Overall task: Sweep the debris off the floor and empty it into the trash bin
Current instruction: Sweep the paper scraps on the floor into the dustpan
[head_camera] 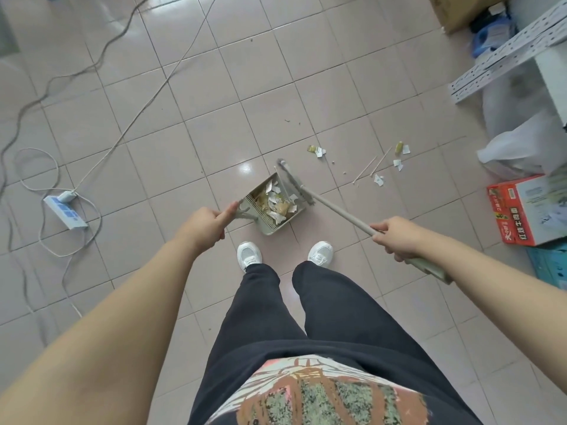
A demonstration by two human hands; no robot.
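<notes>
A pale green dustpan rests on the pink tiled floor just ahead of my feet, holding paper scraps and yellowish wrappers. My left hand is shut on the dustpan's handle. My right hand grips the beige broom handle. The broom head lies along the pan's open right edge. Loose debris lies scattered to the right of the pan: white paper bits, thin sticks and two small yellowish pieces. No trash bin shows itself clearly.
A white power strip with cables trailing across the floor lies at left. At right stand a red-and-white carton, a white plastic bag, a white metal rack and a cardboard box.
</notes>
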